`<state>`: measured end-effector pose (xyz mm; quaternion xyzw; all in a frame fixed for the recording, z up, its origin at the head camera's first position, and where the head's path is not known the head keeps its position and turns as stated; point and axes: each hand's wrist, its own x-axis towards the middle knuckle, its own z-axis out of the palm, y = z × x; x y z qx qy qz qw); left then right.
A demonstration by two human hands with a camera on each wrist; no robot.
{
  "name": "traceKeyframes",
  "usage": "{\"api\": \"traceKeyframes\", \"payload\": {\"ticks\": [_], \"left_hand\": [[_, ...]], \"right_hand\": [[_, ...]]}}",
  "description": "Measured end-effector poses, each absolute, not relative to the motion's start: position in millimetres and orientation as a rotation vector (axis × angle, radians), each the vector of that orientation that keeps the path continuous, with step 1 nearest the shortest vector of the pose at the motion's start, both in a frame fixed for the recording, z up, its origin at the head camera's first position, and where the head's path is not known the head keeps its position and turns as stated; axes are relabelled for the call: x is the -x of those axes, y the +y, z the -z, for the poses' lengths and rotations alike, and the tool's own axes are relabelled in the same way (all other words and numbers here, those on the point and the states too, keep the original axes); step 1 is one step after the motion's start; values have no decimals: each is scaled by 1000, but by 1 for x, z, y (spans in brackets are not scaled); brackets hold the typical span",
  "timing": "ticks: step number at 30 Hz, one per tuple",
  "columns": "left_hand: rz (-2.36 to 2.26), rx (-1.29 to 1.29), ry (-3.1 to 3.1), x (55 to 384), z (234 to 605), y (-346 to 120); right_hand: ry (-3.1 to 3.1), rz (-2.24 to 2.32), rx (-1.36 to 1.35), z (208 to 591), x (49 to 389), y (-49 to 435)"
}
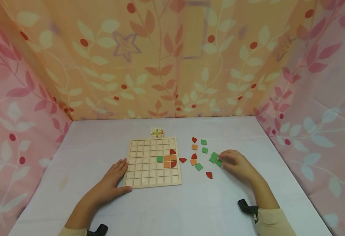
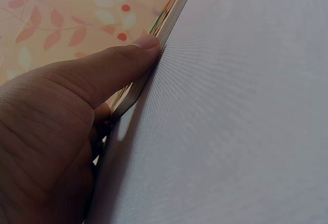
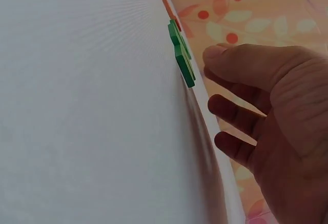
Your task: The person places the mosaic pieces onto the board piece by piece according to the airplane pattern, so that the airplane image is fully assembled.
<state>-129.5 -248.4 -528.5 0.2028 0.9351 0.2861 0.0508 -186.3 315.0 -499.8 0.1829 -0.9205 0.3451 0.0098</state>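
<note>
A wooden grid board [image 1: 140, 181] lies on the table. My left hand [image 1: 109, 181] rests at its lower left corner, fingers along the left side and thumb at the front edge; the left wrist view shows the thumb against the board edge [image 2: 173, 21]. One green square [image 1: 159, 158], several orange squares [image 1: 167, 164] and two red quarter-circle pieces [image 1: 172, 151] sit on the grid. My right hand [image 1: 239, 165] hovers beside a cluster of green squares [image 1: 212, 159]. In the right wrist view its bent fingers hold nothing, just apart from the green squares [image 3: 183, 60].
Loose red quarter-circles [image 1: 209, 175], orange squares [image 1: 193, 162] and green squares [image 1: 199, 167] lie scattered right of the board. A small pattern card [image 1: 157, 132] lies behind the board. Patterned cloth [image 1: 172, 65] hangs at the back and both sides of the white table [image 1: 172, 216].
</note>
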Motion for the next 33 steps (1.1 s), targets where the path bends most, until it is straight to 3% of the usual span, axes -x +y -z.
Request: {"api": "traceKeyframes", "payload": {"ticks": [33], "left_hand": [[-900,-614,2854,127,528,-247]], "right_hand": [[-2909,-970,-602,514,187,316]]}}
